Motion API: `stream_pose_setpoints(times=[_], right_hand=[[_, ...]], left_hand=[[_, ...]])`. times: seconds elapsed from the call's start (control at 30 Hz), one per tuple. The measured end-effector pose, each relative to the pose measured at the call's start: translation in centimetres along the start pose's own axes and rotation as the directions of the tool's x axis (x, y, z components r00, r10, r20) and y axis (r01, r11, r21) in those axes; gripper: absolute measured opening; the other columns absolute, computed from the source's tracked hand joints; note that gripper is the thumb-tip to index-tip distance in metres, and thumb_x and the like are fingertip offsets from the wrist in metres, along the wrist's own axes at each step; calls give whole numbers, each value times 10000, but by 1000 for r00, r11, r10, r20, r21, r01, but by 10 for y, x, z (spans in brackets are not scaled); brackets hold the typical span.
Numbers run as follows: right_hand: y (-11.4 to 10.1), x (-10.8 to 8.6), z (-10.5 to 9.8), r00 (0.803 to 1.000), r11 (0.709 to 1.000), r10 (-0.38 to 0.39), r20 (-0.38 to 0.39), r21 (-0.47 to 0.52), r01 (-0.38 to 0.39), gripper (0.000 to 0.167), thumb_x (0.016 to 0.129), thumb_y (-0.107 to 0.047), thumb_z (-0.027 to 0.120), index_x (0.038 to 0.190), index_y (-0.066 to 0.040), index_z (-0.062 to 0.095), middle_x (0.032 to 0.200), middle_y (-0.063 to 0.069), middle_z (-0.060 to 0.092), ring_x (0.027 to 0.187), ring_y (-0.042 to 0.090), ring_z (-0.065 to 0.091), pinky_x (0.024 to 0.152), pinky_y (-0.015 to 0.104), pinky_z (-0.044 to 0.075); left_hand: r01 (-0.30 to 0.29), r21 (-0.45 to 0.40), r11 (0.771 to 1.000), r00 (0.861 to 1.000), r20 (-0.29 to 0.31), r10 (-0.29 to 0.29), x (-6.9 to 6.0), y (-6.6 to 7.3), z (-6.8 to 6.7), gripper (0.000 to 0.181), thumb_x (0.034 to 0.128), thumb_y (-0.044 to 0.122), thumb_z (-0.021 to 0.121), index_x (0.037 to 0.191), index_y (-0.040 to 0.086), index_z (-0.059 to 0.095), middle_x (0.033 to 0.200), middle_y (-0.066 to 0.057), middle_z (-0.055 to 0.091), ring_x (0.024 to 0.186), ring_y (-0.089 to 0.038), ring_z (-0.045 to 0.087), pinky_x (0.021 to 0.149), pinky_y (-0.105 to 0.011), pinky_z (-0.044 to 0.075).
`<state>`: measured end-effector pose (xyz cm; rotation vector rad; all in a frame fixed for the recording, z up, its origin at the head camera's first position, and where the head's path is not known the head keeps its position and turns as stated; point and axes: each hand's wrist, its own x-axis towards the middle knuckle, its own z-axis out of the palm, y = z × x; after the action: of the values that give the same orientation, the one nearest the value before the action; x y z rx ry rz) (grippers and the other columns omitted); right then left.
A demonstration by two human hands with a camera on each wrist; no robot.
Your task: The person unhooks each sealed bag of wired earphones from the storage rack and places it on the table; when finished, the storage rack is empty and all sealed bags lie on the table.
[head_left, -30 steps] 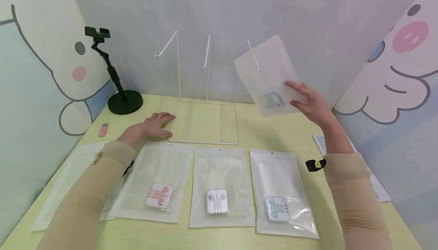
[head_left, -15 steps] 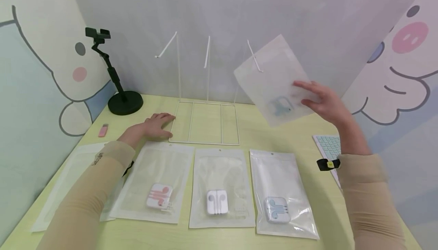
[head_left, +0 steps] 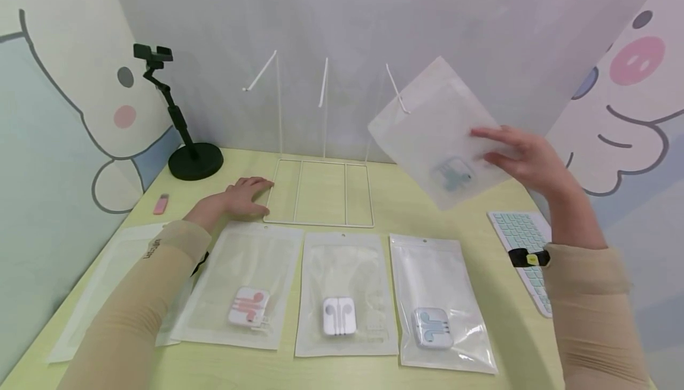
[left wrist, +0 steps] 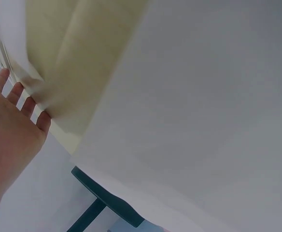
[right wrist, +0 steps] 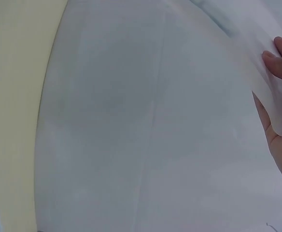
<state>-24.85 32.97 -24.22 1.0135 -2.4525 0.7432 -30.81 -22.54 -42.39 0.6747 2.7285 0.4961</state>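
Observation:
My right hand (head_left: 526, 158) pinches the right edge of a translucent zip bag (head_left: 427, 135) with a blue earphone case (head_left: 453, 173) inside. The bag is tilted, and its upper-left edge meets the right hook (head_left: 396, 88) of a white wire rack (head_left: 320, 224); its hang hole cannot be made out. In the right wrist view, thumb and fingers are on either side of the bag (right wrist: 281, 106). My left hand (head_left: 243, 196) rests at the left side of the rack's base, fingers extended and touching it. In the left wrist view, the hand (left wrist: 13, 130) shows its fingertips at the rack wires.
Before the rack lie bags with pink (head_left: 235, 271), white (head_left: 344, 271) and light-blue (head_left: 435, 277) earphones. Another bag (head_left: 107, 295) lies partly under the left arm. A black phone stand (head_left: 195, 161), a pink USB stick (head_left: 161, 204) and a keyboard (head_left: 521, 235) stand or lie around.
My right hand has moved right and slightly down, still pinching the bag, which has swung rightward and tilted further. More of the keyboard shows. The left hand has stayed put.

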Motion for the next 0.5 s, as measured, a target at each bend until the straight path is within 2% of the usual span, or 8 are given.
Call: stream_pose_setpoints(times=[0.07, 0.2, 0.5], right_hand=[[-1, -2, -2, 1000, 1000, -24, -3, 3, 24, 556, 701, 228, 672, 1205, -5, 635, 1213, -74, 626, 1008, -3, 515, 828, 89, 367], [-4, -7, -5, 998, 998, -61, -4, 16, 61, 573, 665, 263, 667, 1184, 20, 640, 1155, 81, 653, 961, 31, 529, 770, 93, 395], [-13, -16, -12, 996, 995, -92, -5, 28, 92, 602, 625, 285, 667, 1168, 28, 647, 1142, 91, 656, 981, 28, 560, 776, 94, 415]], left_hand=[[0, -3, 1000, 1000, 0, 0, 0, 0, 0, 757, 889, 394, 610, 1486, 76, 269, 1508, -210, 204, 1336, -497, 171, 964, -731, 177], [-3, -4, 1000, 1000, 1, 3, 1, -2, 2, 757, 886, 396, 611, 1484, 76, 274, 1504, -214, 211, 1333, -499, 175, 963, -723, 189], [7, -6, 1000, 1000, 4, -7, 2, -4, 2, 761, 884, 388, 620, 1488, 88, 269, 1511, -202, 201, 1342, -491, 162, 972, -717, 178]])
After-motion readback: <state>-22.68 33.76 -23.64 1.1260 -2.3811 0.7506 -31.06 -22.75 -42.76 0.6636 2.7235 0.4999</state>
